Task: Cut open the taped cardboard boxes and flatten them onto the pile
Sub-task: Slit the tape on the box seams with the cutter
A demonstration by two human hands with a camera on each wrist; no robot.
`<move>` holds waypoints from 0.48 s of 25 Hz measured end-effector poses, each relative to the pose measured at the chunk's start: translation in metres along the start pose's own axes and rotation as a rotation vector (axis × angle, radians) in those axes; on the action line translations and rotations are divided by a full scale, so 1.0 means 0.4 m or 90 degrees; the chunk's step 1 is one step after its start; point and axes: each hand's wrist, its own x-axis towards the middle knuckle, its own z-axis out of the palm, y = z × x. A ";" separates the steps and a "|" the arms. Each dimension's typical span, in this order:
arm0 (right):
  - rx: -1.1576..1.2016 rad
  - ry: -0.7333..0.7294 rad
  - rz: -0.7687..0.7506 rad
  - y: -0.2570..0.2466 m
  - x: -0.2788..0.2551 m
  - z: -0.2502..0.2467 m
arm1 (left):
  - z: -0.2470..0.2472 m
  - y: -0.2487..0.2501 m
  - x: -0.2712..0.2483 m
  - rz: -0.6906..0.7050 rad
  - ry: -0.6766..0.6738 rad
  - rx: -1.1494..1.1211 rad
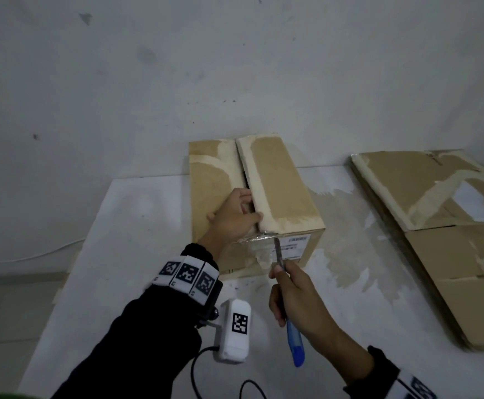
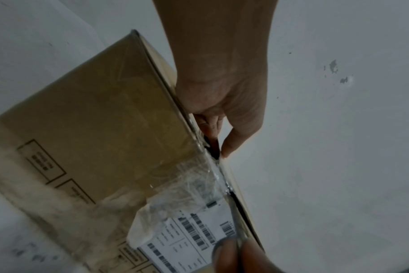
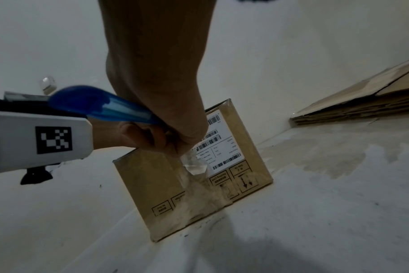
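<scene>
Against the table's point(image 1: 137, 226) far edge stood the box point(image 1: 281, 191). Your left hand point(image 1: 235, 217) lay on its top, fingers hooked into the flap seam. Your right hand point(image 1: 298, 298) gripped the knife point(image 1: 294, 338), blade at the near top edge. Pile point(image 1: 442, 249) lay right.
</scene>
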 end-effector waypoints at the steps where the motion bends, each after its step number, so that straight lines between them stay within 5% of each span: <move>1: 0.008 0.004 0.003 -0.001 -0.001 0.002 | -0.001 -0.001 0.000 0.008 0.001 0.001; 12: 0.105 0.021 0.062 -0.039 0.032 0.008 | -0.002 -0.002 -0.002 0.030 0.030 0.040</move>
